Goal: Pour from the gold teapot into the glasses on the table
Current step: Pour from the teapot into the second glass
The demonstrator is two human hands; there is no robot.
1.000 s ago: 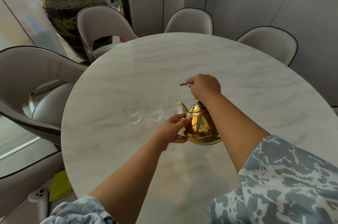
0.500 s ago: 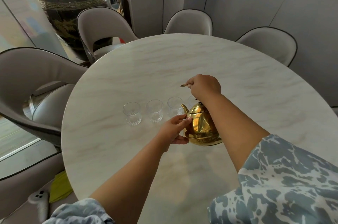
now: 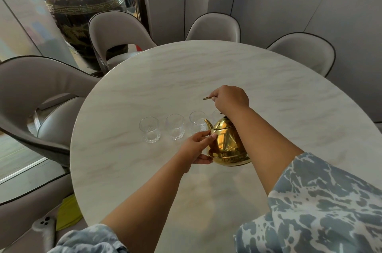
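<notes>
- The gold teapot (image 3: 226,145) is lifted clear of the round marble bench (image 3: 268,91), near the middle of the frame, and tipped so that its spout points toward 10 o'clock.
- The right hand (image 3: 230,97) is closed around the teapot's top handle, above the lid; a short end of the handle sticks out of the fist toward 9 o'clock.
- The left hand (image 3: 196,149) is pressed against the teapot's side at 9 o'clock, with the fingers spread on the body and the thumb under its lower edge.
- The hands are apart, one above the teapot and one beside it, and both are on it.
- A row of clear glasses stands on the bench, running from 9 o'clock toward the teapot.
- The far-left glass (image 3: 149,129) and the second glass (image 3: 175,126) stand upright, apart from each other and from the teapot.
- The third glass (image 3: 197,121) is right at the spout tip, which sits over its rim.
- A fourth glass (image 3: 216,115) is mostly hidden behind the right wrist and the teapot's lid.
- Whether any liquid is in the glasses or leaving the spout cannot be told.
- Padded grey chairs (image 3: 215,29) ring the bench from 9 to 2 o'clock.
- A large dark jar (image 3: 82,10) stands on the floor at 11 o'clock.
</notes>
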